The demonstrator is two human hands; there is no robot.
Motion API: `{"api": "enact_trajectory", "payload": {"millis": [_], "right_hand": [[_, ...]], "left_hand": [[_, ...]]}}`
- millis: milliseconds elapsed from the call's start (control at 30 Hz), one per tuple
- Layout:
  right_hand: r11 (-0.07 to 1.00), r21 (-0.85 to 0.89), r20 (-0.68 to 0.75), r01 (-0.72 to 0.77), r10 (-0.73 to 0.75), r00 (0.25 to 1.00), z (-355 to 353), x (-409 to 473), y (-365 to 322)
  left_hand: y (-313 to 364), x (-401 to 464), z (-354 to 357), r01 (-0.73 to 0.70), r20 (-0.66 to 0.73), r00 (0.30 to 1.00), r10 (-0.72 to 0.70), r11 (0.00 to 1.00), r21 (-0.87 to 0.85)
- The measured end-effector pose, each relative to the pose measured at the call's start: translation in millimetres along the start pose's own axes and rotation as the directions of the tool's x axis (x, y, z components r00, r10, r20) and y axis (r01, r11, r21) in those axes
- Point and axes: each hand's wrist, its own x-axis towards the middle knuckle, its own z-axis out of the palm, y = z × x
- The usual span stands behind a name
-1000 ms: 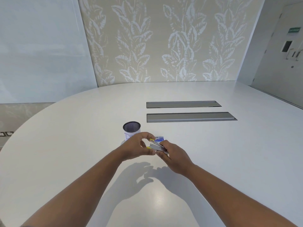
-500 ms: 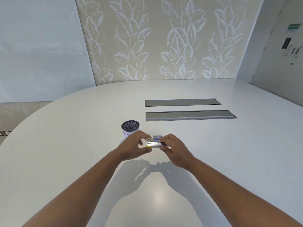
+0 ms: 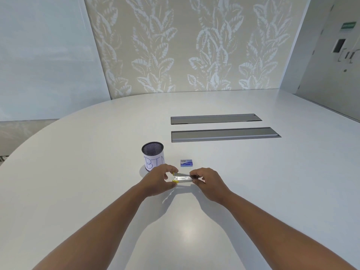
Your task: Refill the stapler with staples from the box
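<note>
Head view: hands (image 3: 186,181) around stapler (image 3: 182,177).

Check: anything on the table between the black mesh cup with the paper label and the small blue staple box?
Nothing. In the head view, bare white table separates the black mesh cup from the small blue staple box.

- The stapler (image 3: 182,177) was held just above the table (image 3: 78,172), between the left hand (image 3: 159,180) on its left end and the right hand (image 3: 207,182) on its right end.
- The staple box (image 3: 186,163) lay on the table just behind the stapler, apart from it.
- The mesh cup (image 3: 153,155) stood left of the box, right behind the left hand.
- Two cable trays (image 3: 224,126) sat further back, one behind the other, off to the right.
</note>
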Motion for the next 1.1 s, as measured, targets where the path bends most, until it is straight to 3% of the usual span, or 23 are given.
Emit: {"api": "enact_trajectory", "payload": {"millis": [467,1000,1100], "right_hand": [[0.993,0.047,0.022,-0.111,0.11,0.994,14,-4,9],[0.994,-0.029,0.075,-0.104,0.105,0.992,11,-5,6],[0.989,0.001,0.066,-0.148,0.147,0.987,9,-1,3]], "left_hand": [[-19,6,18,0.066,0.023,0.998,-0.065,0.998,-0.017],[-9,3,14,0.112,0.11,0.987,-0.115,0.993,0.032],[0,3,10,0.094,0.054,0.994,-0.096,0.995,0.035]]}}
